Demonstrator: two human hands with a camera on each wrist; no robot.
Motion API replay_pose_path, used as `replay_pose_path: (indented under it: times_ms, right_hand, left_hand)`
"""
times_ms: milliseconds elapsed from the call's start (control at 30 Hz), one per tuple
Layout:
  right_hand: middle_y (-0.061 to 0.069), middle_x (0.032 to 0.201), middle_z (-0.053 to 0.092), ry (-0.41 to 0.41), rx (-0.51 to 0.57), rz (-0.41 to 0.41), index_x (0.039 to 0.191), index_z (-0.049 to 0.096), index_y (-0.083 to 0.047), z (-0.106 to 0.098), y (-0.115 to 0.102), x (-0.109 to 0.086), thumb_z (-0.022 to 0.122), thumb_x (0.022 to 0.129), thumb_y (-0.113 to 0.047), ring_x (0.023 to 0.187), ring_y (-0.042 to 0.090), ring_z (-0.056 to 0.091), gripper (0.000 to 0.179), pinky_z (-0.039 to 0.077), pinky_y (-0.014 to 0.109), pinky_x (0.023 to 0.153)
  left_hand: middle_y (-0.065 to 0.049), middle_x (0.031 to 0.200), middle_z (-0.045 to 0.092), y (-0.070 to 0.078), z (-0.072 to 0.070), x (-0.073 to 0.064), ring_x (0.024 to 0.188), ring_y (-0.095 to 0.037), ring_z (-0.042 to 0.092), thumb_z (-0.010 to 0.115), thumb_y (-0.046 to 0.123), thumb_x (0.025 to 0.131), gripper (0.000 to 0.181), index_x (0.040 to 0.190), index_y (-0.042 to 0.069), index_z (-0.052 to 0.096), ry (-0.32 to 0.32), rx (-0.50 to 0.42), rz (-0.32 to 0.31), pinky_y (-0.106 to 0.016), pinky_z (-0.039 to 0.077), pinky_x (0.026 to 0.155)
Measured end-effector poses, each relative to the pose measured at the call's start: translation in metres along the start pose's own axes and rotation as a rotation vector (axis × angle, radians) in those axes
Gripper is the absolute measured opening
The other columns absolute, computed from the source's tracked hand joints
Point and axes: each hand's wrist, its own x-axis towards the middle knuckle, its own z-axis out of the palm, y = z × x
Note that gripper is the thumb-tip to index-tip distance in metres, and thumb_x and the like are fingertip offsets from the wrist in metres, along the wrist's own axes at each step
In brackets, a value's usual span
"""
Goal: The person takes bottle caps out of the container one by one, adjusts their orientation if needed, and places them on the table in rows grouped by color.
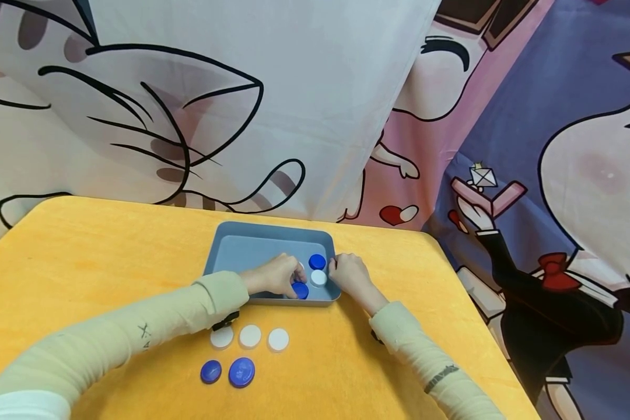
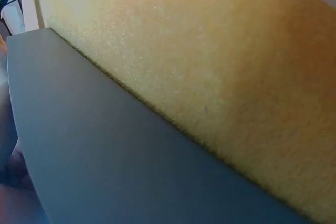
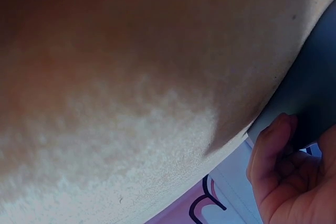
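Note:
A grey-blue rectangular tray (image 1: 262, 228) lies near the far edge of the table. My left hand (image 1: 275, 275) reaches over its near wall and pinches a blue bottle cap (image 1: 300, 291) low inside, between thumb and fingers. Right of those fingers are another blue cap (image 1: 317, 262) and a white cap (image 1: 318, 278); a further white cap is mostly hidden behind the fingers. My right hand (image 1: 350, 273), its fingers curled, grips the tray's right rim. In the right wrist view the curled fingers (image 3: 275, 145) meet the tray's wall (image 3: 310, 87). The left wrist view mostly shows the tray's outer wall (image 2: 105, 129).
On the yellow table (image 1: 110, 245), in front of the tray, are white caps (image 1: 249, 336) in a row, one partly under the left wrist. Nearer lie a small blue cap (image 1: 210, 371) and a larger blue cap (image 1: 241, 372). A cartoon-printed curtain (image 1: 315, 116) hangs behind the table.

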Motion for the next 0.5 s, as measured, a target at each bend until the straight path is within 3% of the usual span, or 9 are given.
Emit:
replay_pose_path:
  times_ms: [500]
  right_hand:
    - [0.003,0.050,0.046,-0.021,0.017,0.019,0.059,0.056,-0.007,-0.0021,-0.0016,-0.0007,0.053,0.095,-0.019,0.047,0.017,0.049,0.039,0.035,0.023,0.045]
  left_hand:
    - [-0.009,0.089,0.074,-0.0006,0.0004,-0.0001,0.079,-0.015,0.067,0.084,0.008,0.070,0.030,0.097,-0.001,0.073,-0.005,0.048,0.047,-0.022,0.056,0.071]
